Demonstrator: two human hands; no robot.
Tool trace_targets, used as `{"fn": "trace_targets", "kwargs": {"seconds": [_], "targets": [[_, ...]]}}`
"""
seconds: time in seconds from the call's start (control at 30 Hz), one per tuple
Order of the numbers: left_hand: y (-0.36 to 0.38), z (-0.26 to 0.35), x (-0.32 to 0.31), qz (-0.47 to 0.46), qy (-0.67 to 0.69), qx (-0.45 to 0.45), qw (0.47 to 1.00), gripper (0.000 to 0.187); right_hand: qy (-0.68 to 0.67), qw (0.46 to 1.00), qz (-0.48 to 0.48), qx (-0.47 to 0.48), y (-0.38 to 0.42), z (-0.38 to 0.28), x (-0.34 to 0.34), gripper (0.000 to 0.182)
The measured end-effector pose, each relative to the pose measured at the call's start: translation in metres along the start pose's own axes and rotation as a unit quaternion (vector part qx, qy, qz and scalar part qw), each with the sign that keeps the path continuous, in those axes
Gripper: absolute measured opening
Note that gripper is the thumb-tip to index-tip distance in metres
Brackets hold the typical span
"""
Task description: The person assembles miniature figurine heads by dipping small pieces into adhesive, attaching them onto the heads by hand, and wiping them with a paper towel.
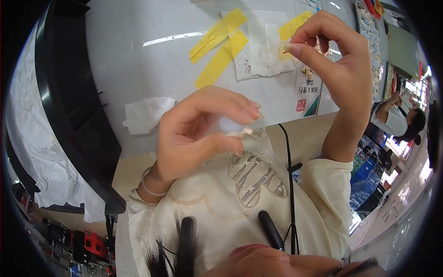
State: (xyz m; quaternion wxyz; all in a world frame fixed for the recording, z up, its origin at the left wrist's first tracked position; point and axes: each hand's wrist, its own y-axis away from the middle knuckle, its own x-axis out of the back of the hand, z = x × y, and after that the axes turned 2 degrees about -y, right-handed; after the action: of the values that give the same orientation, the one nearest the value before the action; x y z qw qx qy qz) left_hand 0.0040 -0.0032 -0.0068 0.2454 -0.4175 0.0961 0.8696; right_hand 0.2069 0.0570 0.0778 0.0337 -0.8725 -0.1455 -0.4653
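My left hand is curled in front of my chest. Thumb and fingers close around a small whitish piece, and a blurred, pale translucent shape shows inside the curl. My right hand is raised over the table's right part. Its thumb and forefinger pinch something tiny with a dark reddish tip, too small to name. Just beside these fingertips is a clear round thing. White tissue lies under it, with another clear curved piece on top.
Yellow tape strips lie on the white table. A crumpled tissue rests near its front edge. Small pale bits sit on a printed card. At left stands a black-edged tray with white paper. Another person is at far right.
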Motion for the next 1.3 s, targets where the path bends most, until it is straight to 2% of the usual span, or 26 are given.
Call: {"fn": "trace_targets", "kwargs": {"seconds": [0.07,0.4,0.47,0.6,0.67,0.7,0.77,0.87,0.9,0.97,1.0,1.07,1.17,1.3], "targets": [[-0.002,0.003,0.005,-0.028,-0.144,-0.057,0.988,0.032,0.010,1.000,0.001,0.003,0.000,-0.001,0.000,0.008],[-0.003,0.000,0.005,-0.002,-0.124,-0.080,0.989,0.030,-0.001,1.000,0.008,0.012,-0.001,-0.001,-0.002,0.009],[-0.002,0.000,0.005,0.011,-0.176,-0.079,0.981,0.036,0.008,1.000,0.001,0.018,-0.001,-0.001,-0.002,0.009],[-0.001,-0.002,0.005,0.012,-0.168,-0.081,0.982,0.035,-0.008,1.000,0.008,0.021,-0.002,0.000,-0.004,0.009],[-0.002,-0.006,0.006,0.029,-0.078,-0.120,0.989,0.031,-0.011,1.000,0.015,0.026,-0.001,0.001,-0.004,0.009],[-0.002,-0.005,0.005,0.030,-0.080,-0.121,0.989,0.031,-0.025,0.999,0.024,0.015,0.002,0.001,-0.003,0.009],[0.001,0.000,0.001,0.057,-0.121,-0.030,0.991,0.044,-0.041,0.999,0.033,0.005,0.007,0.001,-0.001,0.009],[0.002,0.005,-0.001,0.086,-0.107,0.017,0.990,0.047,-0.082,0.996,0.041,-0.017,0.016,0.001,0.002,0.009],[0.001,0.002,0.001,0.086,-0.108,0.018,0.990,0.047,-0.105,0.993,0.055,-0.019,0.020,0.003,0.001,0.009],[-0.001,-0.005,0.008,0.023,-0.028,-0.084,0.996,0.038,-0.128,0.989,0.069,-0.020,0.025,0.005,0.000,0.010],[-0.001,-0.004,0.005,0.022,-0.029,-0.083,0.996,0.038,-0.139,0.988,0.070,-0.019,0.028,0.006,0.000,0.010],[-0.002,0.000,-0.002,0.077,-0.150,-0.043,0.985,0.043,-0.151,0.986,0.072,-0.016,0.032,0.005,-0.002,0.011],[-0.003,0.004,-0.009,0.108,-0.103,-0.007,0.989,0.043,-0.185,0.979,0.087,-0.017,0.037,0.002,-0.004,0.011],[-0.002,0.003,-0.009,0.113,-0.109,-0.011,0.988,0.045,-0.229,0.970,0.081,-0.008,0.042,-0.003,-0.010,0.012]]}}
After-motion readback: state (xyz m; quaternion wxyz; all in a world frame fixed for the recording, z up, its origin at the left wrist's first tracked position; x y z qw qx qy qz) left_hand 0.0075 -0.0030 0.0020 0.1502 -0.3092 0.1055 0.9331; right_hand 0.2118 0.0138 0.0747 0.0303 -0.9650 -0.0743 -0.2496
